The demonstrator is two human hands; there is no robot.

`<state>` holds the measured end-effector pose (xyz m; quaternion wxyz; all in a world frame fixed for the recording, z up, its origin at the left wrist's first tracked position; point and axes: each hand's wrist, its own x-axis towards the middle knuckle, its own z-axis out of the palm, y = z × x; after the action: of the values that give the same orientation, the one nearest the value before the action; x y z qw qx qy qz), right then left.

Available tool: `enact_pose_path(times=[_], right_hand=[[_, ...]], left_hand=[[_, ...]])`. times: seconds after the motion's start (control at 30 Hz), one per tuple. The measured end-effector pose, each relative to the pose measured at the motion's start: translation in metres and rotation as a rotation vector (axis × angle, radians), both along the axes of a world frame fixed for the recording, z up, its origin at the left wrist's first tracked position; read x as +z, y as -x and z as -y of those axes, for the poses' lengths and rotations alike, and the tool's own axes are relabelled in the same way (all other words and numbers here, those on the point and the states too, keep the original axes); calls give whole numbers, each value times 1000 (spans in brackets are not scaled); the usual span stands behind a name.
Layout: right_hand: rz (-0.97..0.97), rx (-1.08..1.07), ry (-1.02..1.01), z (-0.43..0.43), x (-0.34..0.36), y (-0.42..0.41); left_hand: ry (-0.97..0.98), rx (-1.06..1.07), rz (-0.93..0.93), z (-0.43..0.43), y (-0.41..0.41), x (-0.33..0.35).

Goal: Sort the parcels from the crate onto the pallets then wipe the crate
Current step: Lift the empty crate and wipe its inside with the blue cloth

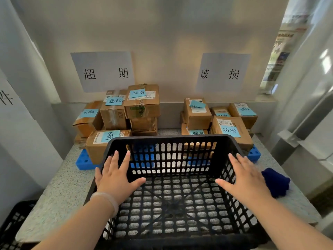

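Your left hand and right hand are spreading wide, holding nothing | crate is hiding pallet fronts | cloth is lying half-hidden.

The crate at lower centre lies open and bare inside; stacked parcels block the desk behind it.

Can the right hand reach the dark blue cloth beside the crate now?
Probably yes. The cloth lies on the counter just outside the crate's right wall, close to the right hand, which is open and holds nothing. Nothing lies between them.
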<state>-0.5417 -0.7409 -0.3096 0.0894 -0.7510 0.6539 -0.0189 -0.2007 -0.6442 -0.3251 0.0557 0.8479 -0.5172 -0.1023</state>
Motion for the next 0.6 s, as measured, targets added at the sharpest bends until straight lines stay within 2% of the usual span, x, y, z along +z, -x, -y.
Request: enact_pose_path(times=[0.13, 0.37, 0.6], right_hand=[[90, 90, -8, -12, 0, -20], [172, 85, 38, -27, -4, 0], [411, -167, 47, 5, -2, 74]], left_hand=[[-2, -113, -58, 10, 29, -1], [3, -298, -92, 28, 88, -3], [29, -366, -174, 59, 151, -4]])
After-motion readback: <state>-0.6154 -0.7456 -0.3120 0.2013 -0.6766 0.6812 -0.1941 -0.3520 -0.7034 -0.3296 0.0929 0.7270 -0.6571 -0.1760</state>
